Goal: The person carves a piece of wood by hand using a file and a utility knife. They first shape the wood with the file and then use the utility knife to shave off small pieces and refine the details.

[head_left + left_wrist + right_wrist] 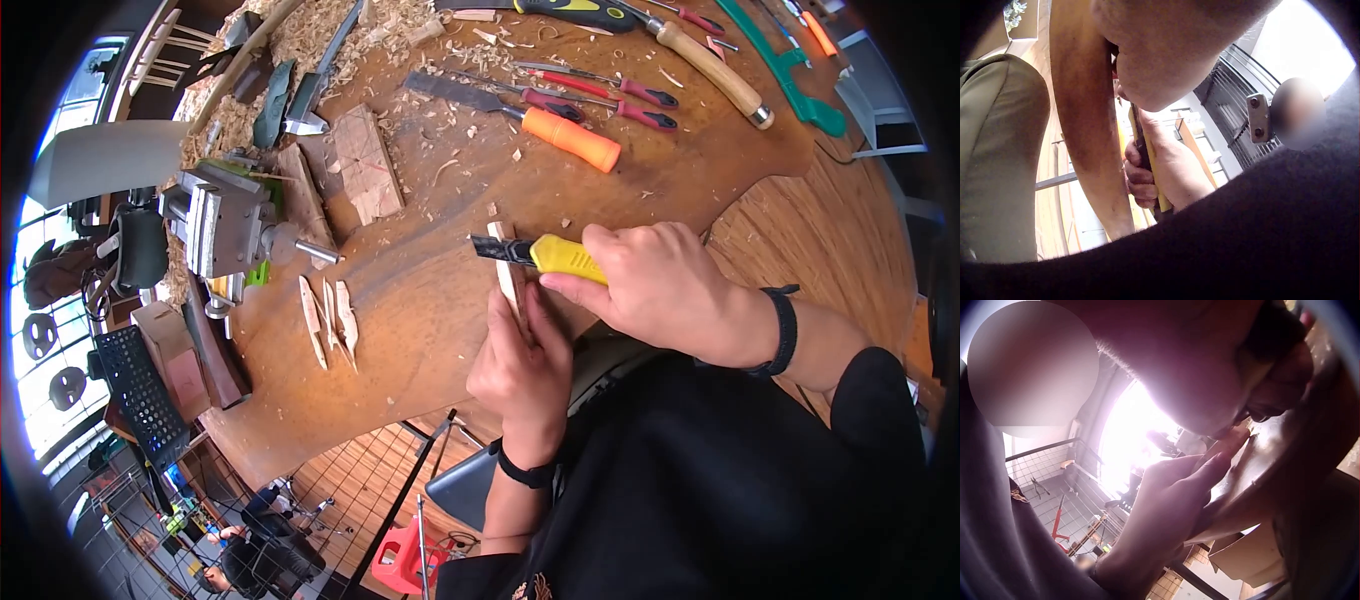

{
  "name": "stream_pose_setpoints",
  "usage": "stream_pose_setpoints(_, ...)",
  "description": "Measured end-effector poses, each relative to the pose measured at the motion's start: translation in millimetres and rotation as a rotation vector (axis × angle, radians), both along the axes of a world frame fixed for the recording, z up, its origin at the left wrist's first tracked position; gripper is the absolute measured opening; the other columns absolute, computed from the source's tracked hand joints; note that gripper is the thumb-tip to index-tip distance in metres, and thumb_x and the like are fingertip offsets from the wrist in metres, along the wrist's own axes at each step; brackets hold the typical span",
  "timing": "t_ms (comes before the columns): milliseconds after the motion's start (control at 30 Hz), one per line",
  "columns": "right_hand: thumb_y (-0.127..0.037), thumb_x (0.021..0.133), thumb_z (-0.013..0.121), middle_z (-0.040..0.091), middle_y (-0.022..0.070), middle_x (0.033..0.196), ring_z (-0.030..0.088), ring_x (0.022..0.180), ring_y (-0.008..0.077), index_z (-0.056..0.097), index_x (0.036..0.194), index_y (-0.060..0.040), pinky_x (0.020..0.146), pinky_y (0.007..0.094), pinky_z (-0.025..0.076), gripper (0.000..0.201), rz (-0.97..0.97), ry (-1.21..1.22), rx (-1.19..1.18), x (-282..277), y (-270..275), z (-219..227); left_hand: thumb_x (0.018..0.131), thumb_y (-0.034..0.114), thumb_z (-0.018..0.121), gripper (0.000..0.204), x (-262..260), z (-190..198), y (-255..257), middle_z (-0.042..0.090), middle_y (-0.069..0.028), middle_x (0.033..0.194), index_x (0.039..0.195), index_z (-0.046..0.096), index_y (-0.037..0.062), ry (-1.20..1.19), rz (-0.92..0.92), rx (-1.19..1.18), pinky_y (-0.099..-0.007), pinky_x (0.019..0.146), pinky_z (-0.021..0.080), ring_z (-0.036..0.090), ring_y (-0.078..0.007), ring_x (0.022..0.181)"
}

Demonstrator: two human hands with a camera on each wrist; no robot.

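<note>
My left hand [520,375] grips the lower part of a thin, pale wooden strip [511,290], its upper end pointing away from me over the workbench. In my right hand [665,285] is a yellow utility knife [568,258]. Its dark blade end lies across the strip, above the left fingers, in the head view. The left wrist view shows the right hand wrapped around the knife [1155,165] beside the bench edge. From the right wrist, the left hand [1166,494] appears with thumb and fingers pinching the strip.
Three carved wood slivers [313,325] lie left of the hands, near a metal vise [215,225]. Beyond are a square wood block [367,165], an orange-handled chisel [570,138], red-handled files [645,115] and heaped shavings [375,45]. The bench's curved edge [345,440] runs nearby.
</note>
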State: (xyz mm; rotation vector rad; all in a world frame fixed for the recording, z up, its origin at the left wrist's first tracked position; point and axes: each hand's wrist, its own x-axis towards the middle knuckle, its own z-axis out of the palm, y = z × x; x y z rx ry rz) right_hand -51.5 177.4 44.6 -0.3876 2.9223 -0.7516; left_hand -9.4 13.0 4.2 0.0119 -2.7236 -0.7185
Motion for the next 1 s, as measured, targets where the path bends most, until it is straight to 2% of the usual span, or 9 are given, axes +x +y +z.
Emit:
stream_pose_setpoints(100, -0.052, 0.098, 0.063, 0.064, 0.0174, 0.058, 0.069, 0.055, 0.0357, 0.066, 0.082, -0.0003, 0.051, 0.0436, 0.056, 0.054, 0.004, -0.068, 0.052, 6.1, 7.1, 8.7, 0.093, 0.014, 0.076, 0.03, -1.5, -1.9, -0.5, 0.065, -0.0121, 0.062, 0.114, 0.069, -0.0047, 0.065, -0.019, 0.048, -0.0358, 0.045, 0.048, 0.064, -0.0269, 0.047)
stream_pose_setpoints(167, -0.052, 0.098, 0.063, 0.064, 0.0172, 0.058, 0.069, 0.054, 0.0354, 0.066, 0.082, -0.0003, 0.051, 0.0432, 0.056, 0.054, 0.0, -0.04, 0.05, 4.1, 6.1, 4.8, 0.094, 0.015, 0.075, 0.024, -1.3, 0.9, 3.5, 0.066, -0.0158, 0.065, 0.113, 0.07, 0.002, 0.041, 0.007, 0.075, -0.0375, 0.047, 0.049, 0.066, -0.0297, 0.049)
stream_pose_setpoints(200, -0.052, 0.098, 0.063, 0.064, 0.0171, 0.057, 0.068, 0.053, 0.0352, 0.066, 0.081, -0.0003, 0.05, 0.0429, 0.056, 0.054, -0.01, -0.011, 0.044, 3.5, 4.7, 2.0, 0.094, 0.015, 0.075, 0.024, -0.9, -0.1, 3.3, 0.066, -0.0158, 0.065, 0.113, 0.07, 0.002, 0.038, 0.005, 0.076, -0.0375, 0.047, 0.049, 0.066, -0.0297, 0.049)
stream_pose_setpoints(267, -0.052, 0.098, 0.063, 0.064, 0.0171, 0.058, 0.069, 0.054, 0.0348, 0.066, 0.081, -0.0003, 0.051, 0.0429, 0.056, 0.055, -0.036, 0.034, 0.025, -2.8, -6.6, -3.7, 0.092, 0.013, 0.078, 0.029, -1.6, -2.8, 1.5, 0.064, -0.0113, 0.061, 0.113, 0.069, -0.0051, 0.09, -0.036, -0.032, -0.0358, 0.045, 0.048, 0.064, -0.0264, 0.047)
stream_pose_setpoints(367, -0.052, 0.098, 0.063, 0.065, 0.0171, 0.058, 0.069, 0.055, 0.0342, 0.067, 0.079, -0.0004, 0.051, 0.0428, 0.056, 0.055, -0.073, 0.083, 0.011, -18.7, -13.4, -7.7, 0.091, 0.012, 0.078, 0.03, -0.6, -6.2, -0.5, 0.063, -0.0107, 0.06, 0.113, 0.069, -0.0061, 0.148, -0.066, -0.091, -0.0357, 0.044, 0.047, 0.063, -0.0254, 0.046)
stream_pose_setpoints(567, -0.053, 0.098, 0.062, 0.064, 0.0182, 0.058, 0.069, 0.057, 0.0363, 0.068, 0.08, 0.0008, 0.052, 0.0446, 0.056, 0.057, -0.042, -0.002, -0.01, -15.5, 0.4, 2.1, 0.092, 0.011, 0.077, 0.029, -0.5, -0.5, 1.9, 0.063, -0.0102, 0.061, 0.115, 0.07, -0.0051, 0.069, -0.01, -0.052, -0.0352, 0.045, 0.048, 0.062, -0.0249, 0.046)
stream_pose_setpoints(733, -0.054, 0.098, 0.063, 0.063, 0.0192, 0.058, 0.068, 0.055, 0.0382, 0.065, 0.079, -0.0003, 0.052, 0.0466, 0.055, 0.057, 0.094, -0.113, -0.012, 0.2, 13.6, 7.2, 0.091, 0.01, 0.077, 0.032, -3.4, -4.7, -0.8, 0.066, -0.0107, 0.066, 0.119, 0.07, -0.0042, 0.106, -0.045, 0.034, -0.0346, 0.047, 0.048, 0.063, -0.0244, 0.05)
stream_pose_setpoints(867, -0.053, 0.098, 0.063, 0.063, 0.0191, 0.057, 0.067, 0.054, 0.0385, 0.064, 0.078, -0.0008, 0.052, 0.0464, 0.055, 0.056, 0.038, -0.059, 0.048, -3.0, 9.7, 6.4, 0.09, 0.009, 0.077, 0.035, -2.4, -2.3, -0.9, 0.066, -0.0111, 0.069, 0.122, 0.069, -0.004, 0.11, -0.09, -0.05, -0.0345, 0.047, 0.048, 0.063, -0.0241, 0.051)
stream_pose_setpoints(1000, -0.054, 0.098, 0.063, 0.063, 0.0183, 0.057, 0.068, 0.055, 0.0373, 0.065, 0.078, -0.0013, 0.05, 0.0441, 0.055, 0.056, -0.029, 0.009, 0.006, -13.0, -4.6, -1.4, 0.09, 0.008, 0.078, 0.036, -3.2, -8.6, -0.9, 0.064, -0.0099, 0.066, 0.122, 0.07, -0.004, 0.194, -0.061, -0.007, -0.035, 0.047, 0.047, 0.061, -0.0239, 0.049)
